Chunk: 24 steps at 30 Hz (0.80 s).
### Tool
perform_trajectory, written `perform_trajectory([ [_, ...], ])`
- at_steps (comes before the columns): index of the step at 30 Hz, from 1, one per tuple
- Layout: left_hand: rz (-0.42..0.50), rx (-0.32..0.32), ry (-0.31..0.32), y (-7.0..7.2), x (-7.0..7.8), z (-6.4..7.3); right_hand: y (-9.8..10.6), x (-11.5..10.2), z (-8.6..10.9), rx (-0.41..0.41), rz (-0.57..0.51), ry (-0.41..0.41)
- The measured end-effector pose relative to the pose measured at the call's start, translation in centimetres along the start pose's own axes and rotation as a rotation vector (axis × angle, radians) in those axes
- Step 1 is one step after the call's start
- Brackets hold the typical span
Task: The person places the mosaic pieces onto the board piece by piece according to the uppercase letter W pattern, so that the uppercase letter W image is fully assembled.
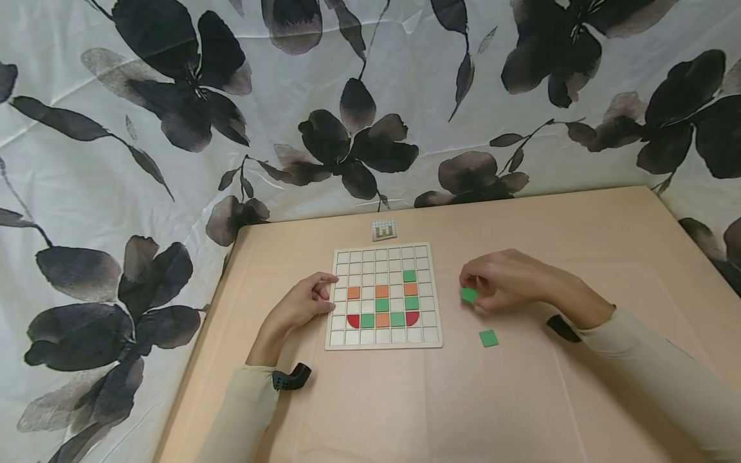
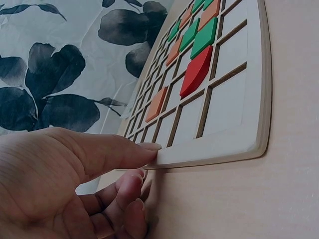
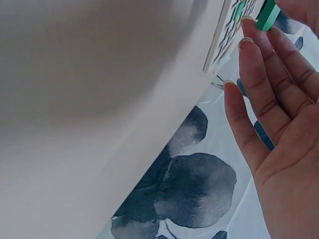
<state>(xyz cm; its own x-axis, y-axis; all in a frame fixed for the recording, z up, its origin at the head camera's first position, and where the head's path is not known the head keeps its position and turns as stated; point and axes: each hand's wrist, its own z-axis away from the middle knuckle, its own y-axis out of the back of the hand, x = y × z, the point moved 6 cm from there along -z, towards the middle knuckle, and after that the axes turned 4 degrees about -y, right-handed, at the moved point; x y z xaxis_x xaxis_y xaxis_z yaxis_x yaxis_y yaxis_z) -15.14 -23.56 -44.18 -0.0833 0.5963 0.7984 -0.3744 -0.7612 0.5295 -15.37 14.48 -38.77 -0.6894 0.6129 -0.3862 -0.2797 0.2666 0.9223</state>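
A white gridded board [image 1: 384, 345] lies on the table with several green, orange and red tiles set in its squares. My left hand [image 1: 301, 301] rests at the board's left edge, its index finger and thumb touching the rim. The left wrist view shows that thumb [image 2: 119, 153] on the rim, with the other fingers curled beside the board. To the board's right, my right hand [image 1: 509, 281] pinches a green square tile [image 1: 469, 294] just above the table. The right wrist view shows the green tile [image 3: 268, 15] between thumb and fingertips.
Another green square tile [image 1: 489, 337] lies on the wooden table [image 1: 492, 405], nearer me than my right hand. A small gridded card [image 1: 384, 229] with a pattern is behind the board. Flowered fabric [image 1: 278, 96] hangs behind and left of the table.
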Motion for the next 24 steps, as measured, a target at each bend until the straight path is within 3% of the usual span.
perform_trajectory([
  [24, -0.003, 0.003, 0.007, 0.0, 0.3, 0.0, 0.8, -1.0, -2.1, -0.036, -0.002, -0.006],
])
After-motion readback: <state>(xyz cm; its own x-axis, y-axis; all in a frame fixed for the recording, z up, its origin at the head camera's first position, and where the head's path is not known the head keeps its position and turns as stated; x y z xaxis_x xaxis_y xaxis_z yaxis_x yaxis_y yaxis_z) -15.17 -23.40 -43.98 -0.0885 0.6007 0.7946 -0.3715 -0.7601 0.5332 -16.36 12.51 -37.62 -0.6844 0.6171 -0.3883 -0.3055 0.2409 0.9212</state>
